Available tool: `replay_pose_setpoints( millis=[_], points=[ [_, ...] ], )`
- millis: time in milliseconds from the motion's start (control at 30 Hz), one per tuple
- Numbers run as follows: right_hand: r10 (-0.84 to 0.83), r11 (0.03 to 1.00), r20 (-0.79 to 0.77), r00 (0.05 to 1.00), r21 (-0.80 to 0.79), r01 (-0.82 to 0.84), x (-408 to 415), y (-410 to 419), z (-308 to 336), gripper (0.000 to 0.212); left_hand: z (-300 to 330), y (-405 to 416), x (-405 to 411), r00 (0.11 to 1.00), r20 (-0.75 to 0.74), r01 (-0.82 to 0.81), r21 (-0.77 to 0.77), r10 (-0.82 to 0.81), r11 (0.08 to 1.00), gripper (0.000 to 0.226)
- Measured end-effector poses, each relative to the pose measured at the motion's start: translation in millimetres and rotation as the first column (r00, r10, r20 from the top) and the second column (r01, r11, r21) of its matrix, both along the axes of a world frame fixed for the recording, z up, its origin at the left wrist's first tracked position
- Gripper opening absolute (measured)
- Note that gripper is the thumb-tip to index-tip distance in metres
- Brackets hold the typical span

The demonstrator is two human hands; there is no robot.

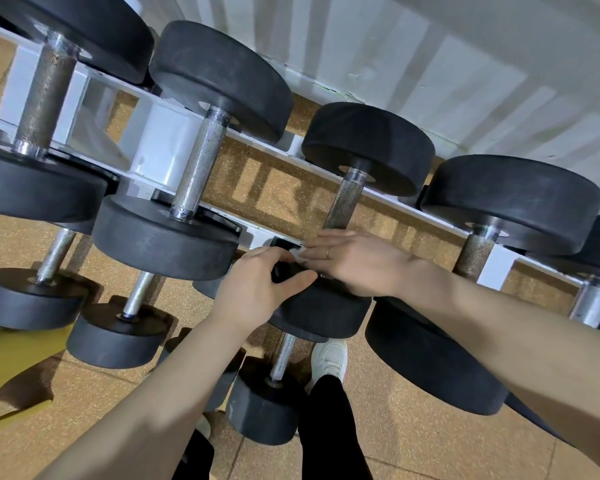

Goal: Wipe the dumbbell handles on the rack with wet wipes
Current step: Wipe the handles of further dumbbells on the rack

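Black-headed dumbbells with knurled metal handles lie across a white rack [160, 143]. Both my hands meet at the near end of the middle dumbbell's handle [343, 202], just above its near head [323, 317]. My left hand [253, 289] curls thumb and fingers round a small black thing [291, 271], seemingly a pack. My right hand [354, 261], with a ring on one finger, lies over the lower end of the handle. Its fingertips pinch a small white wet wipe [300, 254] that shows between the two hands. Most of the wipe is hidden.
Neighbouring dumbbells sit close on the left [198, 168] and right [475, 254]. Smaller dumbbells [115, 334] lie on a lower tier near my legs and white shoe [329, 358]. A yellow thing [11, 358] is at the left edge. A white ribbed wall [430, 46] stands behind the rack.
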State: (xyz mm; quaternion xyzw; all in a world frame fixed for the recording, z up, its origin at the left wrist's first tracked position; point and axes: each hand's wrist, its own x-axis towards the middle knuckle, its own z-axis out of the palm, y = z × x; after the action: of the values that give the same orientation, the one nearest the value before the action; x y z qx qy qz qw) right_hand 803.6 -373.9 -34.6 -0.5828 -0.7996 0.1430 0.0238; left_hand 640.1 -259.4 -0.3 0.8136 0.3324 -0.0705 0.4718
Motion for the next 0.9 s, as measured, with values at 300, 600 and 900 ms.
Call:
replay_pose_setpoints(
  millis=[300, 600, 900],
  points=[
    [-0.235, 0.970, 0.066, 0.970, 0.073, 0.231, 26.5, 9.5, 5.1, 0.053, -1.0, -0.1, -2.4, 0.999, -0.025, -0.033, -0.044, 0.032, 0.998, 0.040],
    [-0.625, 0.779, -0.357, 0.694, -0.224, 0.586, 4.9, -41.4, 41.9, 0.024, 7.0, 2.6, 7.8, 0.991, -0.126, 0.029, -0.066, -0.037, 0.997, 0.035],
    [-0.683, -0.244, -0.216, -0.697, -0.833, 0.497, 19.5, -8.6, 8.3, 0.033, 2.2, -5.5, 55.7, 0.947, -0.279, 0.159, -0.023, -0.159, 0.987, 0.041]
  ],
)
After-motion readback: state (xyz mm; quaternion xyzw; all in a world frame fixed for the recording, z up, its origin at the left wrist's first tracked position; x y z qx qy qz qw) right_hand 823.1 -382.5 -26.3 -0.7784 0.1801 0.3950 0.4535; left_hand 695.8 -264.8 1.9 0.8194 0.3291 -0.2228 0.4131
